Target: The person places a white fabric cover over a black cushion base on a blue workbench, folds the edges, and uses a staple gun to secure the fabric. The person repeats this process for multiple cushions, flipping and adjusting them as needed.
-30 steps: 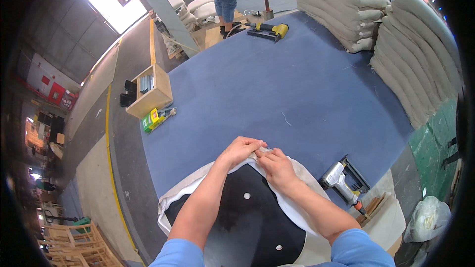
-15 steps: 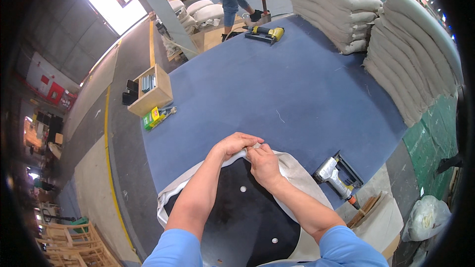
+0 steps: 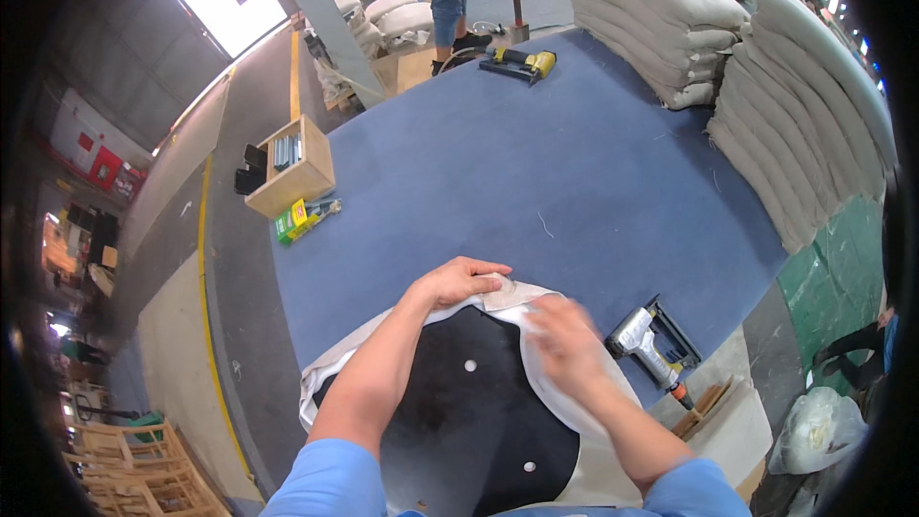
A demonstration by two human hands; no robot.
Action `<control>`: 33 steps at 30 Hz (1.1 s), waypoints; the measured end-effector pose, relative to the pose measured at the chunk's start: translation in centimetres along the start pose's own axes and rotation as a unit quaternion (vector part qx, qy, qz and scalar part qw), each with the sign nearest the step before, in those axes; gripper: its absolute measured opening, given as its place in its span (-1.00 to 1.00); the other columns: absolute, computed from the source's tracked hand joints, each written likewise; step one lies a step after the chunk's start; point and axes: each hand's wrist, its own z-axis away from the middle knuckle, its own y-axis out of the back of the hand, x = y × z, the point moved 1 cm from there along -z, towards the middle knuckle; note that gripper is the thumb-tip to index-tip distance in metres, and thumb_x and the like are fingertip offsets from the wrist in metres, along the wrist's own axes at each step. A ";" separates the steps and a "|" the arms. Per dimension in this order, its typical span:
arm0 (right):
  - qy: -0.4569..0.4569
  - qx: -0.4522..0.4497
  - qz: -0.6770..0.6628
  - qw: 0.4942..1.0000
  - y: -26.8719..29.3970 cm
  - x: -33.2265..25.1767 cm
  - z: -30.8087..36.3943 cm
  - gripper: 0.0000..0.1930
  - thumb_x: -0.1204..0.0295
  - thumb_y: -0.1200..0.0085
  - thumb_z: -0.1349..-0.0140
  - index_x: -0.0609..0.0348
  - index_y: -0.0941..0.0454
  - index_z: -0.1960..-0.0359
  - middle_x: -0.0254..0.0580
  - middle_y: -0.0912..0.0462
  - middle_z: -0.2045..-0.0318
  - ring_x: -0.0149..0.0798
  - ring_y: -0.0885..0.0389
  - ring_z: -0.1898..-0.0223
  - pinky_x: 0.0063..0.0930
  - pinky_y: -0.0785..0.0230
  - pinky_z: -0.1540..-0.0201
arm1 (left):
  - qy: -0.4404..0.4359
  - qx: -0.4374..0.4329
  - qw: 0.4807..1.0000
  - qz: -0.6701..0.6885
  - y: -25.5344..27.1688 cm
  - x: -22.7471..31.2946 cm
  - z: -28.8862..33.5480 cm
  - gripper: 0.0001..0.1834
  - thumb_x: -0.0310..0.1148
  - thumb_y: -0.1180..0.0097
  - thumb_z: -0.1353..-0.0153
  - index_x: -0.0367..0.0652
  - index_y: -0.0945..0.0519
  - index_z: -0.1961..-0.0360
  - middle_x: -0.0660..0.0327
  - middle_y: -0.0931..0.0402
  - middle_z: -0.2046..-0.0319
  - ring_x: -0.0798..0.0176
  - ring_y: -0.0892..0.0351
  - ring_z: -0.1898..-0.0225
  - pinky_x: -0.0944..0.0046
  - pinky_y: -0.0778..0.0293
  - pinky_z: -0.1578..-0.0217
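In front of me lies a black board (image 3: 450,412) with small round holes, edged by white padding and a beige fabric cover (image 3: 337,356). At the far edge my left hand (image 3: 461,281) pinches a folded flap of that cover between thumb and fingers. My right hand (image 3: 565,340) is smeared by motion just right of the flap, over the cover's right side; its fingers are too blurred to read. A silver staple gun (image 3: 646,343) rests on the blue table to the right of my right hand.
The blue table (image 3: 421,172) carries a yellow-black staple gun (image 3: 522,64) at the far side. A wooden box (image 3: 304,172) of staples and a green-yellow carton (image 3: 295,222) sit at its left edge. Stacked beige cushions (image 3: 651,24) stand far right. A person (image 3: 442,0) stands beyond.
My right hand has left the pinch beside my left hand and moved right and toward me. A flap of the fabric cover now shows folded over at the far edge.
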 end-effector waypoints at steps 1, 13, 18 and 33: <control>-0.057 0.011 0.045 0.997 3.1 1.3 1.1 -0.71 0.61 -0.29 -0.13 0.15 -0.67 0.08 -0.07 -0.70 0.00 0.08 -0.63 -0.10 -0.06 -0.50 -0.19 | -0.010 -0.004 1.000 -0.014 -0.3 0.5 -0.2 -0.51 -0.23 -0.26 -0.43 -0.06 -0.60 -0.35 0.15 -0.63 -0.23 0.23 -0.51 -0.28 0.20 -0.29 -0.39; -0.324 -0.084 0.243 0.911 10.5 9.1 10.5 -0.59 0.61 -0.40 0.00 0.20 -0.40 0.19 0.02 -0.52 0.30 0.18 -0.55 0.17 -0.04 -0.40 0.04 | -0.049 0.015 0.989 -0.142 -0.2 0.5 -0.6 -0.37 -0.09 -0.21 -0.45 -0.11 -0.48 -0.44 -0.01 -0.49 -0.38 0.02 -0.43 -0.42 0.11 -0.27 -0.43; -0.353 -0.061 0.065 0.931 12.3 7.4 3.7 -0.55 0.59 -0.41 -0.05 0.27 -0.56 0.00 -0.07 -0.72 0.22 -0.06 -0.70 0.18 -0.21 -0.50 0.09 | -0.075 0.029 0.986 -0.148 -0.4 -0.3 -0.8 -0.38 -0.09 -0.20 -0.45 -0.12 -0.47 -0.44 -0.03 -0.49 -0.38 -0.01 -0.44 -0.41 0.11 -0.29 -0.42; 0.025 -0.570 0.119 0.813 1.2 1.7 -21.2 -0.19 0.57 -0.54 0.04 -0.28 -0.56 -0.33 -0.23 -0.81 0.01 -0.12 -0.78 -0.03 -0.24 -0.65 -0.13 | -0.098 0.066 0.982 -0.146 -0.7 -1.4 -1.0 -0.51 -0.17 -0.24 -0.39 -0.09 -0.61 -0.28 0.02 -0.73 0.01 0.02 -0.70 -0.04 0.07 -0.50 -0.12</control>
